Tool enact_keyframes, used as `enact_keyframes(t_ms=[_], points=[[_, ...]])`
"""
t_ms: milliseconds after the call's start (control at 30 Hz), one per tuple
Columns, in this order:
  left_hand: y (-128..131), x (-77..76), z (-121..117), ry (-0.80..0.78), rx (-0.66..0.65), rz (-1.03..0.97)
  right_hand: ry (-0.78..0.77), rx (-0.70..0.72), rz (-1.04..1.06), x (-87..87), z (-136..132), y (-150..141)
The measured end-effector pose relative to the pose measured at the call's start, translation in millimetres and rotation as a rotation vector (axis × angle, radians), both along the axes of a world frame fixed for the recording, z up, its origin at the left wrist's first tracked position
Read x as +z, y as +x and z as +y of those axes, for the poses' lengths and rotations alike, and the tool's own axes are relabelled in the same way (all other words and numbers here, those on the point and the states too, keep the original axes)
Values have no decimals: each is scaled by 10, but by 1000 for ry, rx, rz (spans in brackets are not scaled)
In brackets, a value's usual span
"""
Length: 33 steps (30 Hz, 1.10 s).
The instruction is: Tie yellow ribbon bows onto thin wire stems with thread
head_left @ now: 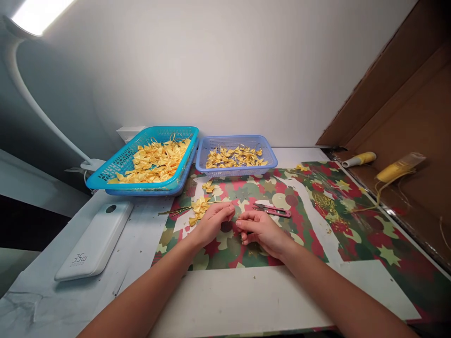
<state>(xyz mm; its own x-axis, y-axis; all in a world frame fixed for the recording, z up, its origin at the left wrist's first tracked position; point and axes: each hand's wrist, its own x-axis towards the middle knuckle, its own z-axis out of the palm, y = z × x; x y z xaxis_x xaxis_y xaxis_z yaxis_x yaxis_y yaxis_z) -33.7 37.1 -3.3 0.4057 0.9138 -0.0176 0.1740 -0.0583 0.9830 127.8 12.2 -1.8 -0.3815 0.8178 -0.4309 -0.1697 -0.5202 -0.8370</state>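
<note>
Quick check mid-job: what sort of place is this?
Probably a small craft workstation: a work table with a turquoise basket of yellow fabric bows, pink snips and a yellow spool.

White power bank (93,244), lit lamp (38,16), brown cardboard (398,94)

Left hand (213,220), right hand (262,231) — bows (200,205) nearby

yellow bows (200,205) | turquoise basket (118,164) | lilac basket (236,172) | pink snips (280,212) | red-green star-patterned sheet (225,259)
</note>
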Motion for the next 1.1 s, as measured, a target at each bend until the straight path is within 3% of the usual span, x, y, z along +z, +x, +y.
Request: enact_keyframes(t_ms=[167, 367, 467, 633, 833, 1100], points=[[-15, 0, 2, 33, 5, 31, 43, 120, -61, 36, 29, 83], [-18, -15, -21, 57, -26, 91, 205, -120, -163, 57, 107, 141], [-10, -2, -35, 106, -50, 155, 251, -99, -182, 22, 129, 117], [3, 17, -48, 172, -91, 196, 147, 25, -166, -14, 115, 47], [2, 2, -53, 173, -116, 208, 16, 22, -50, 28, 104, 46], [-4, -32, -35, 155, -64, 188, 3, 12, -52, 62, 111, 72]])
